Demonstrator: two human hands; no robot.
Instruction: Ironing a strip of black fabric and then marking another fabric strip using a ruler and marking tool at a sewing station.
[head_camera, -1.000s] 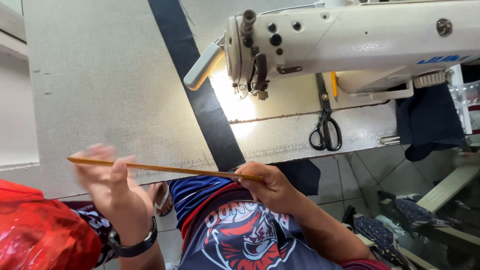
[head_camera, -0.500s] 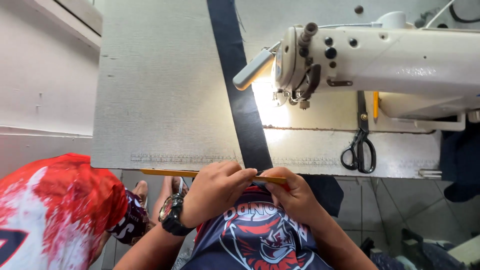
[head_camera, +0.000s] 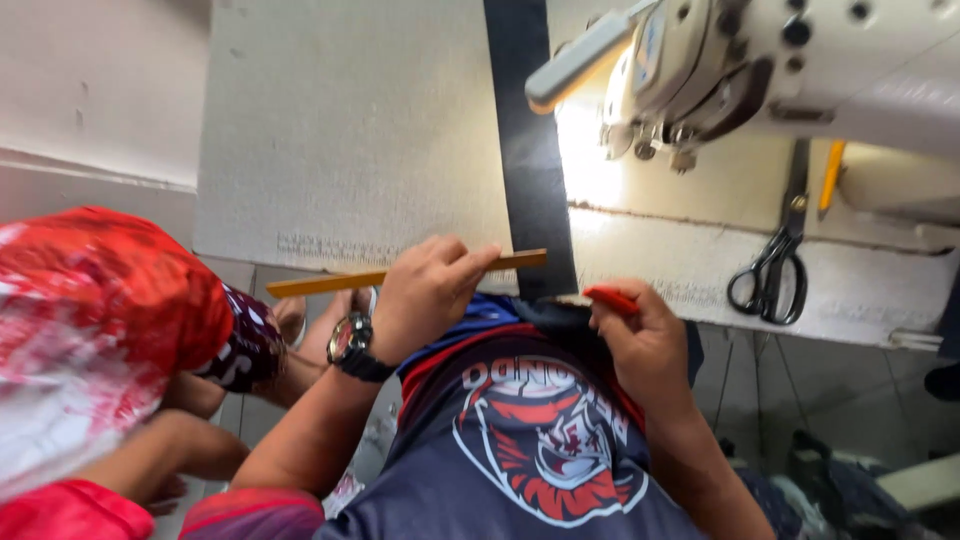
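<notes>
A long black fabric strip (head_camera: 527, 150) runs down the sewing table (head_camera: 350, 130) and hangs over its near edge. My left hand (head_camera: 425, 295) grips a thin yellow wooden ruler (head_camera: 320, 282), held level along the table's edge with its right end against the strip. To the right, my right hand (head_camera: 645, 340) pinches a small red marker (head_camera: 612, 299) beside the strip's lower end. A dark watch sits on my left wrist.
A white sewing machine (head_camera: 760, 60) stands at the upper right, its lamp lighting the table. Black scissors (head_camera: 768, 280) lie near the table's front edge. A heap of red and white cloth (head_camera: 90, 320) fills the left. Dark cloth pieces lie on the floor at lower right.
The view has shifted and come closer. My left hand slid along the ruler toward the strip. My right hand let go of the ruler and now holds the red marker.
</notes>
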